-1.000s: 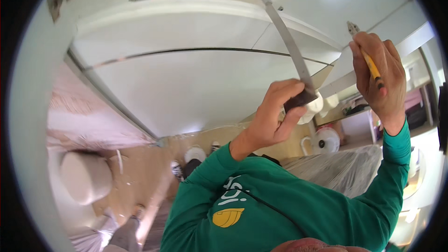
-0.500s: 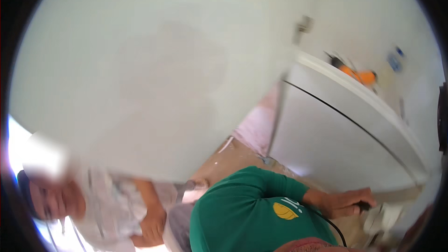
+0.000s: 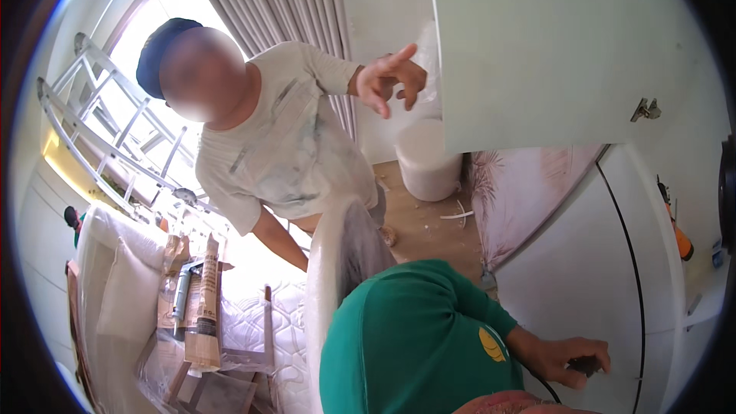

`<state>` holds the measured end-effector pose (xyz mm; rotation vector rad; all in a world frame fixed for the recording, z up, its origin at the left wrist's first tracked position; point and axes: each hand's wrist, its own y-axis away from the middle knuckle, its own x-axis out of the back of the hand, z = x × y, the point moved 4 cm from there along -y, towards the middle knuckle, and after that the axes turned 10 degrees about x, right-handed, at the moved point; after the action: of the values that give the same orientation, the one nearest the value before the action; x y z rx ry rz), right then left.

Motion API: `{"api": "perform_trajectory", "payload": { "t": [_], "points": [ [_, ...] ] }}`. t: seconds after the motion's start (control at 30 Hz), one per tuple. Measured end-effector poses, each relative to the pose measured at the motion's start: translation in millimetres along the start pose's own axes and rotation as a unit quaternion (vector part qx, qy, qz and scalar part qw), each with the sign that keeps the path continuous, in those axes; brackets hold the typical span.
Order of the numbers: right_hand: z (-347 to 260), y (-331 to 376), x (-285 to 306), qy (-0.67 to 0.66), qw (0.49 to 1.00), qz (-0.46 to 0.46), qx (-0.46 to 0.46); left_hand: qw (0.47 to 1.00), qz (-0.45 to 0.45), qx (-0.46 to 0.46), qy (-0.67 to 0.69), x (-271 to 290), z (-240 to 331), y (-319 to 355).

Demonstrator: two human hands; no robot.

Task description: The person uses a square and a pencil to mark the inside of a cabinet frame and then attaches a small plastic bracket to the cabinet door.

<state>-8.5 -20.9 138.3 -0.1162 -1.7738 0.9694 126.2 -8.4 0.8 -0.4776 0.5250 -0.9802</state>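
Note:
My left hand [image 3: 563, 359] is low on the right, the green sleeve bent across in front of me. Its fingers curl toward the thumb around something dark, which I cannot make out. A thin black cable [image 3: 550, 389] hangs below the wrist. Beyond the hand stands a pale furniture panel [image 3: 567, 261] with a dark line down it. Above it is a large white door panel [image 3: 537, 54] with a metal hinge [image 3: 645, 110] near its edge. My right hand is out of view.
A co-worker [image 3: 284, 130] stands ahead, one hand raised near the panel's edge. An aluminium ladder [image 3: 115, 123], a caulking gun [image 3: 182, 291] and a cardboard-wrapped bundle [image 3: 204, 299] lie left. A white cylindrical stool [image 3: 429, 161] stands behind. An orange power tool [image 3: 680, 239] rests right.
My view has swung left, showing the co-worker, ladder and window. The large panel now sits at the upper right. My left hand stays low right; the co-worker's hand is raised.

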Motion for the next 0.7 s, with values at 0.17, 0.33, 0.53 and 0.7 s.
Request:
{"api": "perform_trajectory", "payload": {
  "t": [0.17, 0.33, 0.53, 0.7],
  "points": [
    [-9, 0, -10, -0.054, 0.998, 0.019, -0.004, 0.997, 0.036, 0.067, -0.01, 14, -5, 18],
    [-18, 0, -18, -0.089, 0.995, 0.033, -0.009, 0.992, 0.036, 0.117, 0.035, 24, -20, 27],
    [-20, 11, -18, -0.103, 0.993, 0.045, -0.033, 0.987, -0.007, 0.16, 0.021, 28, -33, 33],
    [-22, 13, -20, -0.116, 0.991, 0.057, -0.041, 0.979, 0.001, 0.204, -0.009, 43, -9, 36]
  ]
}}
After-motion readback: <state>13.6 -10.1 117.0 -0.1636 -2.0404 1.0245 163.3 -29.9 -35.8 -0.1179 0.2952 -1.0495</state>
